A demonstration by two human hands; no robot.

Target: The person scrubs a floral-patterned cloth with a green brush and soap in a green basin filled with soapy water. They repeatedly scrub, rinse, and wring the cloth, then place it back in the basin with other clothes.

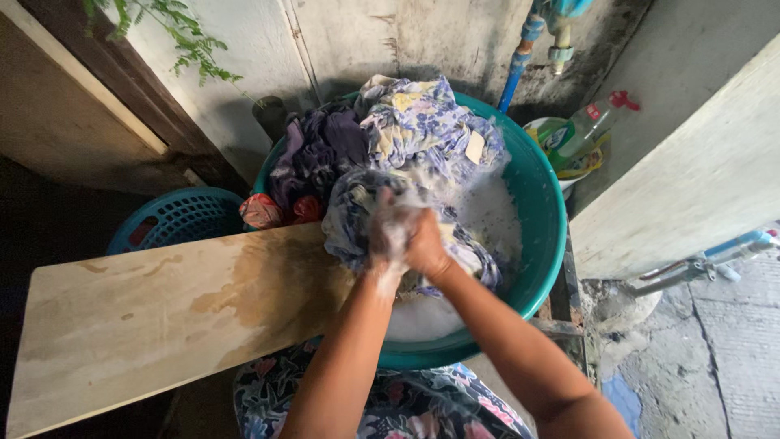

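Note:
A large teal basin (543, 213) holds soapy water and a heap of wet clothes. Both my hands grip a floral blue-and-white garment (349, 213) over the basin's near side. My left hand (390, 234) is covered in foam and blurred. My right hand (426, 247) clasps the same cloth beside it, the two pressed together. A dark purple garment (318, 150) and a lighter floral cloth (422, 118) lie piled at the basin's far side. A wet wooden board (162, 309) slants from the left into the basin under the cloth.
A blue plastic laundry basket (179, 218) stands left of the basin. A blue tap pipe (520, 57) runs down the wall behind. A detergent bottle in a small bowl (573, 134) sits at the right. A pale wall panel (691, 179) and wet concrete floor lie right.

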